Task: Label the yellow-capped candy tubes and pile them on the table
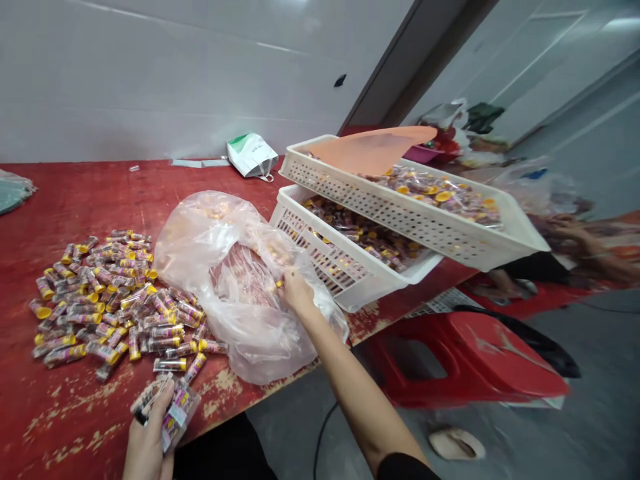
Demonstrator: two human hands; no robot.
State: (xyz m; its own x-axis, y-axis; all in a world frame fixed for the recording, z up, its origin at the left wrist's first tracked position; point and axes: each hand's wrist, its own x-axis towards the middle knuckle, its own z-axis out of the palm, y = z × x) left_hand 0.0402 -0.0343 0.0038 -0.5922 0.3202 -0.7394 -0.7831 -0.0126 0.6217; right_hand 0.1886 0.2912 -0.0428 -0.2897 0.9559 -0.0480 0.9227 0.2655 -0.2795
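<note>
My left hand is at the table's near edge, closed around a bundle of small yellow-capped tubes. My right hand reaches into the mouth of a clear plastic bag lying on the red table, its fingers curled at the bag's edge; what they grip is hidden. A loose heap of the same tubes lies to the left of the bag.
Two white perforated baskets full of tubes are stacked askew at the table's right end, an orange lid on top. A white-green bag sits by the wall. A red stool stands below. Another person's arm shows at right.
</note>
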